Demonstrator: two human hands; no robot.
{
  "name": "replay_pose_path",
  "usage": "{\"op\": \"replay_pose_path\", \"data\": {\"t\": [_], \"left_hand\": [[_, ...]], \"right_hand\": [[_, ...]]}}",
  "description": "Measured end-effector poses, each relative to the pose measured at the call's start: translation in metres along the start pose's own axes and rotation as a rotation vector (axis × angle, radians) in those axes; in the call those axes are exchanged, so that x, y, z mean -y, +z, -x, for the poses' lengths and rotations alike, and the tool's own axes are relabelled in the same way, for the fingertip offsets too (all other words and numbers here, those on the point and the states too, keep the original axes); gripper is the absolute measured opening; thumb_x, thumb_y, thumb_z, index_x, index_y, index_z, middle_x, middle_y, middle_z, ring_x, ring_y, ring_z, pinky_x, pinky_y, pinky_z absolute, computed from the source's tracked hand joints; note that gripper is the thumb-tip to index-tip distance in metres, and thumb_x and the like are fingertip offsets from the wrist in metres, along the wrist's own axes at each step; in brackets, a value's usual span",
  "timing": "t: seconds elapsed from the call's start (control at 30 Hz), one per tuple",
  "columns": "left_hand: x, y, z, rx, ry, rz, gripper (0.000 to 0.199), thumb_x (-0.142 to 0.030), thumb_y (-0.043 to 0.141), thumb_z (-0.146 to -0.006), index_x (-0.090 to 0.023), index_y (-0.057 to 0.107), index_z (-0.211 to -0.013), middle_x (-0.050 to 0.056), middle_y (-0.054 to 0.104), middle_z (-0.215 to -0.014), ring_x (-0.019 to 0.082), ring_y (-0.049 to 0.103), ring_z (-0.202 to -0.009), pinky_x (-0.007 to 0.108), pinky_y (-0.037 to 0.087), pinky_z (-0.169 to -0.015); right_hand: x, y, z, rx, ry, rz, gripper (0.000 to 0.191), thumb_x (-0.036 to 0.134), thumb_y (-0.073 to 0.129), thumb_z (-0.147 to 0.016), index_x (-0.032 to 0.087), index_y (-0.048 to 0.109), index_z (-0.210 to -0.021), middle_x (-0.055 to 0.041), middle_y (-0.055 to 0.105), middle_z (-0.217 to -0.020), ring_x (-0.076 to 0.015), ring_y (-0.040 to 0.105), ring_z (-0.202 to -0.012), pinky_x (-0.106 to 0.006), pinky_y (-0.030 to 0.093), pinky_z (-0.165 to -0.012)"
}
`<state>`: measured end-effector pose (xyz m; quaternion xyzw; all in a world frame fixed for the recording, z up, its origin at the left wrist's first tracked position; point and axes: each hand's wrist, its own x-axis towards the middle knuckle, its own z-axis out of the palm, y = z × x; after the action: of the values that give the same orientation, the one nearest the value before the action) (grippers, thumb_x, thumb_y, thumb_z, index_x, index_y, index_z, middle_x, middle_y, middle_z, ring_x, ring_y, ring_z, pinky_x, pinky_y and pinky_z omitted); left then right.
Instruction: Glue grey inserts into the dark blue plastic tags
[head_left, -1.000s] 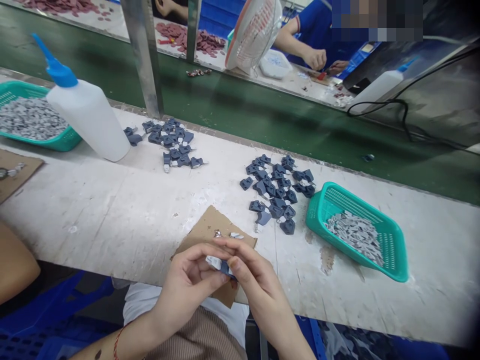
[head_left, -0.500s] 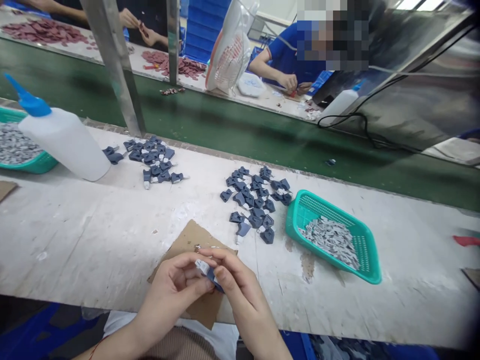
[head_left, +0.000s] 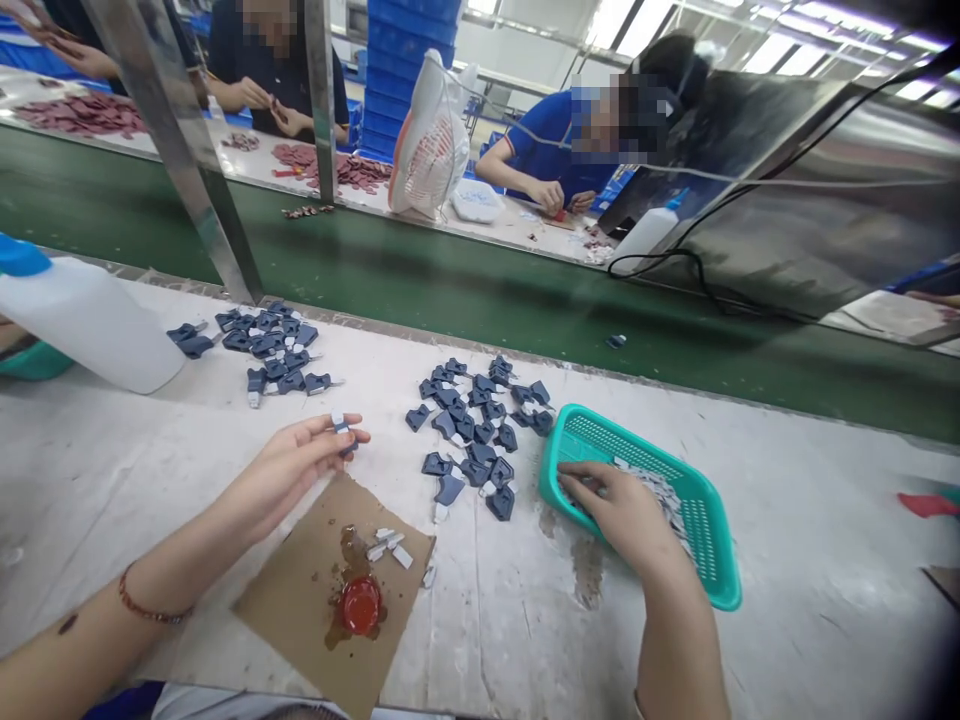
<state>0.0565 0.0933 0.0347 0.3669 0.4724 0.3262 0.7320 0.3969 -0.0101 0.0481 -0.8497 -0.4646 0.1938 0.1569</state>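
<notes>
My left hand is raised above the far corner of a brown cardboard sheet, pinching a small dark blue plastic piece with a light grey end. My right hand reaches into the left part of a green plastic basket. Its fingers look apart, with the fingertips partly hidden. Small grey plastic parts lie in the basket's right part. On the cardboard are a red round cap ringed by brownish liquid and several loose grey parts.
Two groups of dark blue pieces lie on the white table. A white bottle with a blue top stands at left, near another green basket. Beyond a green strip, co-workers handle small parts. A metal post rises at left.
My hands were together over the cardboard around the blue piece. The left has moved up and left with it; the right has moved right into the basket. The red cap now shows.
</notes>
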Motion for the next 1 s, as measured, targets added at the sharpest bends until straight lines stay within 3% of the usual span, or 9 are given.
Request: {"op": "replay_pose_path", "data": {"t": [0.17,0.37,0.5,0.63,0.8,1.0], "left_hand": [[-0.027,0.008,-0.061,-0.115,0.331,-0.433,0.034,-0.028,0.062,-0.085,-0.012,0.059,-0.114,0.015,0.072,-0.112,0.02,0.066,-0.094,0.031,0.05,-0.078],[-0.06,0.014,-0.169,-0.284,0.494,-0.777,0.022,-0.021,0.065,-0.086,-0.011,0.062,-0.106,0.01,0.069,-0.108,0.024,0.065,-0.1,0.042,0.051,-0.088],[-0.073,0.018,-0.214,-0.353,0.589,-1.014,0.026,-0.029,0.061,-0.091,-0.015,0.063,-0.113,0.009,0.062,-0.121,0.025,0.06,-0.109,0.048,0.049,-0.093],[-0.076,0.02,-0.23,-0.336,0.644,-1.183,0.028,-0.03,0.06,-0.092,-0.016,0.061,-0.116,0.01,0.062,-0.122,0.024,0.061,-0.108,0.047,0.051,-0.092],[-0.07,0.037,-0.225,-0.257,0.753,-1.323,0.031,-0.03,0.059,-0.092,-0.017,0.06,-0.12,0.011,0.057,-0.13,0.027,0.056,-0.117,0.052,0.046,-0.098],[-0.046,0.089,-0.202,0.245,0.827,-1.457,0.026,-0.032,0.06,-0.092,-0.015,0.064,-0.111,0.009,0.065,-0.116,0.023,0.063,-0.104,0.046,0.051,-0.09]], "right_hand": [[0.001,0.001,-0.007,0.06,-0.016,0.052,0.03,0.037,0.055,-0.078,0.018,0.076,-0.089,-0.0076,0.073,-0.074,-0.0247,0.065,-0.064,-0.033,0.045,-0.057],[-0.004,0.006,-0.01,0.021,0.018,0.077,0.03,0.031,0.053,-0.079,0.015,0.075,-0.091,-0.0094,0.075,-0.08,-0.0263,0.068,-0.072,-0.032,0.045,-0.059],[-0.005,0.007,-0.011,0.018,0.01,0.058,0.028,0.03,0.053,-0.079,0.017,0.075,-0.092,-0.0089,0.075,-0.08,-0.026,0.068,-0.074,-0.031,0.047,-0.06],[-0.009,0.008,-0.015,0.012,-0.007,0.036,0.027,0.035,0.056,-0.077,0.019,0.073,-0.089,-0.0093,0.073,-0.08,-0.0259,0.067,-0.072,-0.032,0.048,-0.059],[-0.018,0.013,-0.021,-0.001,-0.003,0.004,0.024,0.033,0.057,-0.072,0.017,0.069,-0.085,-0.0112,0.071,-0.08,-0.0263,0.067,-0.072,-0.033,0.048,-0.058],[-0.021,0.014,-0.023,-0.003,-0.038,-0.09,0.021,0.034,0.057,-0.07,0.018,0.065,-0.081,-0.0091,0.07,-0.076,-0.0241,0.066,-0.069,-0.032,0.05,-0.057]]}}
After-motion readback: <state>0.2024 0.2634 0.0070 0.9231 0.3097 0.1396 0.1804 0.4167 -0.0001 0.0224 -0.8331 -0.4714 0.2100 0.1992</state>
